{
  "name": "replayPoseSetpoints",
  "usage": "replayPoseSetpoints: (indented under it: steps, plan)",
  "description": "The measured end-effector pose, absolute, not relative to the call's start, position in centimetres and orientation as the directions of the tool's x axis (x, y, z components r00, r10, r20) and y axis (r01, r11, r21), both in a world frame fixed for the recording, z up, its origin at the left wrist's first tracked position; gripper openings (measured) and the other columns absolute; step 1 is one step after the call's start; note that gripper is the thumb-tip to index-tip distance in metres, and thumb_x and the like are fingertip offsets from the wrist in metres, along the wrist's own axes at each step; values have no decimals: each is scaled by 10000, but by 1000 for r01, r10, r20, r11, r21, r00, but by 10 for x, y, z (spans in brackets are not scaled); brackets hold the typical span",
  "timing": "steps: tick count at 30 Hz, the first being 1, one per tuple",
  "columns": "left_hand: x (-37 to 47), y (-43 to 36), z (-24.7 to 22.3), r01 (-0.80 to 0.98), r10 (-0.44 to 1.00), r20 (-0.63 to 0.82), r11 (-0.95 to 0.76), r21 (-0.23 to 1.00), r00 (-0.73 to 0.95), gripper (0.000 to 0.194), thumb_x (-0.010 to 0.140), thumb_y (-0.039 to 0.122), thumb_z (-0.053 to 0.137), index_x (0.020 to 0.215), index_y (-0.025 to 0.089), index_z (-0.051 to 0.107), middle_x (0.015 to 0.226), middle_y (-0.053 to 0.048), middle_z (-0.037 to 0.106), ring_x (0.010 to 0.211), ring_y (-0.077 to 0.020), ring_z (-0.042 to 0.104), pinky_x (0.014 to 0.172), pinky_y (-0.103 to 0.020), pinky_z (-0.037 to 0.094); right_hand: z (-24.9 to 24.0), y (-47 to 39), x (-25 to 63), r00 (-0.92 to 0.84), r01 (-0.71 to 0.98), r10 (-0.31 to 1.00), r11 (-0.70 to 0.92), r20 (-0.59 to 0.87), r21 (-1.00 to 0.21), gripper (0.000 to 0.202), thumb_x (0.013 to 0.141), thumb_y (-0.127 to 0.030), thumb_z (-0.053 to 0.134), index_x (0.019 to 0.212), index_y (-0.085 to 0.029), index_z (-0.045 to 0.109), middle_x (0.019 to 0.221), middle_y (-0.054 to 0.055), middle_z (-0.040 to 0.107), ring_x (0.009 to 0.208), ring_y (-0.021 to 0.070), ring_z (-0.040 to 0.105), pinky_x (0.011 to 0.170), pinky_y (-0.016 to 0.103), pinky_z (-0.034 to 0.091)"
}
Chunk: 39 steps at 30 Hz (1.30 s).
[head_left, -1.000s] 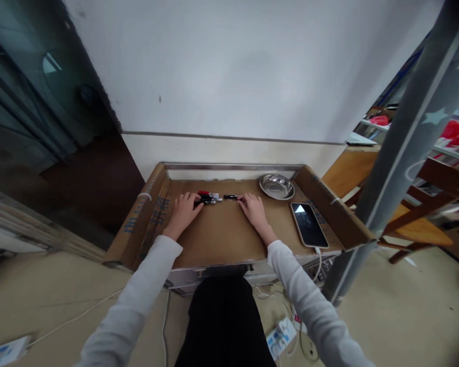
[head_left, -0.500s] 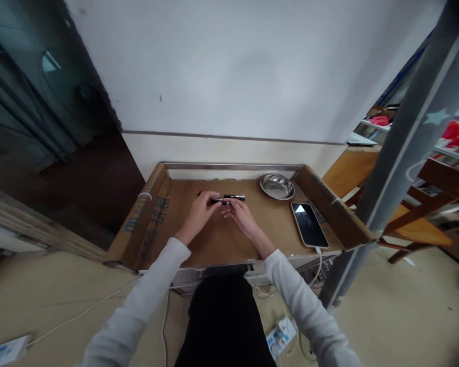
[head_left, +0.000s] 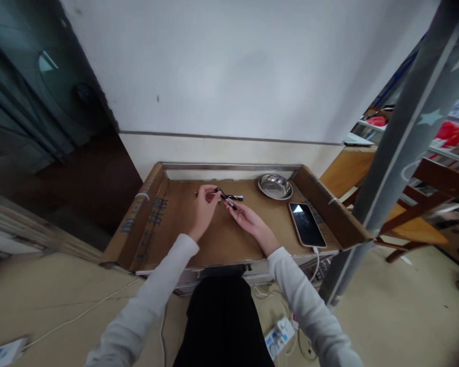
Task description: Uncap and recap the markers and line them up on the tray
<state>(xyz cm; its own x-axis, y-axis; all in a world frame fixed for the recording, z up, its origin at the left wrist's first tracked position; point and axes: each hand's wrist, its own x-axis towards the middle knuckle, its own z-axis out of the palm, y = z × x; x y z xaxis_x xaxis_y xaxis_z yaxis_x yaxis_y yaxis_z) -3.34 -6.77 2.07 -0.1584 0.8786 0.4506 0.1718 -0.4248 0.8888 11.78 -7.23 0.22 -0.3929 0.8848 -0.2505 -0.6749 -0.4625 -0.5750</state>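
A black pen-like object is tilted between my two hands, over the brown cardboard-lined tray. The fingers of my left hand are pinched at its upper left end. My right hand grips the lower right end between thumb and fingers, palm partly turned up. Just behind lies another black pen-like object on the cardboard. A thin red item shows in part behind my left fingers; the rest of it is hidden.
A round metal dish sits at the back right of the tray. In front of it lies a phone with a white cable. Raised cardboard walls edge both sides. A grey post stands at the right.
The held black object has turned from nearly level to slanting down to the right. My left hand has changed its hold to the upper end, and my right palm has turned up more.
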Motion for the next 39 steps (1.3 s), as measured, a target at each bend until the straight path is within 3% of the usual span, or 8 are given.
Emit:
replayPoseSetpoints:
  steps: [7,10,14,19,24,28,33,39]
  plan:
    - [-63,-50,1,-162,967,223,-241,957,-120,312,748,348,615,984,152,559,895,-49,624,763,-132,625,758,-301,506,0,-69,141,-275,-612,940,-332,-200,-718,168,801,-102,544,911,-141,664,1010,30,670,957,82,615,876,141,500]
    - [-62,-51,-12,-49,977,178,-173,984,115,269,716,322,645,904,143,573,918,-61,633,780,-151,621,758,-320,498,-4,-72,150,-174,-480,981,-158,-83,-863,192,747,-174,636,934,-184,676,1007,19,676,953,118,618,941,235,475]
    - [-46,-54,-20,320,885,326,-431,844,333,144,760,252,593,880,172,585,868,-33,625,815,-165,578,792,-337,462,-10,-76,155,-130,-100,973,177,189,-979,237,740,-295,653,966,-226,670,994,23,676,905,151,618,910,336,466]
    - [-35,-48,-16,586,741,484,-668,459,466,108,816,180,522,915,186,563,929,-40,597,932,-202,496,870,-358,400,-16,-74,148,-325,358,872,472,367,-806,143,787,-261,593,903,-248,675,930,20,669,916,169,569,845,336,441]
    - [-36,-39,-13,714,703,504,-666,216,502,148,858,205,478,981,171,554,964,-65,557,918,-209,468,871,-360,377,-16,-72,152,-377,532,802,597,464,-600,214,803,-230,590,1016,-237,617,1061,41,614,999,192,512,894,363,390]
    - [-34,-36,-13,783,727,508,-603,152,462,195,873,247,466,1014,161,569,974,-80,541,903,-220,457,850,-357,377,-15,-73,163,-308,685,825,538,474,-491,160,830,-273,559,965,-222,628,966,61,583,931,204,503,853,354,399]
    - [-34,-40,-10,777,721,550,-600,191,421,291,899,330,410,1095,172,557,1054,-95,522,942,-221,454,872,-361,366,-16,-69,162,-287,785,854,469,434,-405,146,850,-295,532,907,-218,643,888,54,577,873,199,506,820,334,394]
    - [-36,-45,-8,692,661,505,-704,161,555,239,887,359,438,982,195,583,981,-60,532,930,-206,457,870,-358,362,-17,-60,152,-273,860,856,421,438,-287,178,865,-323,506,939,-225,635,907,56,579,883,207,500,770,312,375]
